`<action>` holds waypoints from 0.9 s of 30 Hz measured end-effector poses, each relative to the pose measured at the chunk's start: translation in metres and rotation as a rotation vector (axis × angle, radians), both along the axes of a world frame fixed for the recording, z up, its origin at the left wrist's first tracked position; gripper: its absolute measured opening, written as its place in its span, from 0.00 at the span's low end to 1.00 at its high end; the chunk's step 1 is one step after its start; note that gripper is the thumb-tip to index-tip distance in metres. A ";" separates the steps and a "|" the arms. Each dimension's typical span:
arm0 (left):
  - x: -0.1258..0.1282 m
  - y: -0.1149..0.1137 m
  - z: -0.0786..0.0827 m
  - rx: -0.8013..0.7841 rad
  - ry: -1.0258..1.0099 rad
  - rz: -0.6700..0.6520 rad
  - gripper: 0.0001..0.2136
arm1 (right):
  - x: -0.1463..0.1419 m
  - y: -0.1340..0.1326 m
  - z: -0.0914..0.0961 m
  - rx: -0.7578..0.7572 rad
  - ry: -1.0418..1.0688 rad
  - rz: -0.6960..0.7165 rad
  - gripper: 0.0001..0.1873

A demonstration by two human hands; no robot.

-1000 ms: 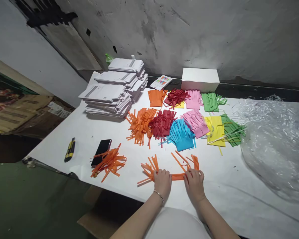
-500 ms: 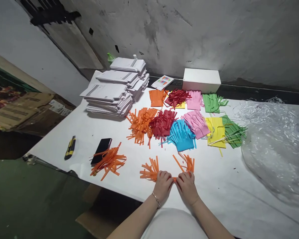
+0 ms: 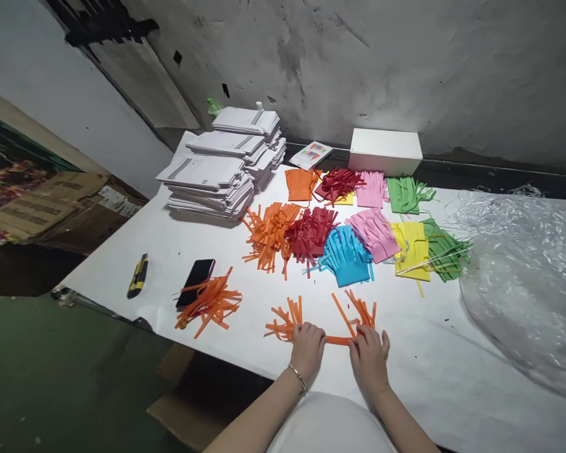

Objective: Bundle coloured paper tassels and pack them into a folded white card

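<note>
An orange fringed paper tassel lies stretched sideways on the white table, with a smooth band in the middle and loose strips fanning out at both ends. My left hand is closed over it near the left fringe. At the right fringe, my right hand pinches it, the outer finger sticking out. Both palms face down, and what is under the fingers is hidden. To the left, another bunch of orange paper strips partly covers a black phone.
A yellow and black utility knife lies near the left edge. Behind are a blue fringed bundle and several other coloured ones, stacked white packets and a white box. A clear plastic bag covers the right side.
My right hand has slid to the right along the orange tassel, baring more of the band between the hands. My left hand stays at the left fringe. The view has shifted slightly.
</note>
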State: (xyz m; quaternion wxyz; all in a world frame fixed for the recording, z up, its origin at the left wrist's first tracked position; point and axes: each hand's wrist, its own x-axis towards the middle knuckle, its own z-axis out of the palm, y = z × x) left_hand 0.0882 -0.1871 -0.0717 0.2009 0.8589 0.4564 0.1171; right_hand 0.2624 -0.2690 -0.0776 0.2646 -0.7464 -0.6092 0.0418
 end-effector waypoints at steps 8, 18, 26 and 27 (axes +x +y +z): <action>0.005 0.005 -0.001 -0.001 0.078 0.004 0.10 | -0.003 0.006 -0.006 -0.009 -0.015 -0.116 0.12; 0.009 0.002 -0.007 0.026 0.106 0.024 0.11 | 0.002 0.024 -0.002 0.019 -0.091 -0.070 0.10; 0.002 0.009 -0.005 0.040 0.022 -0.035 0.08 | -0.014 0.025 -0.018 0.095 -0.106 0.321 0.12; 0.000 0.009 -0.004 0.045 0.003 -0.056 0.06 | -0.015 0.027 -0.020 0.091 -0.099 0.325 0.12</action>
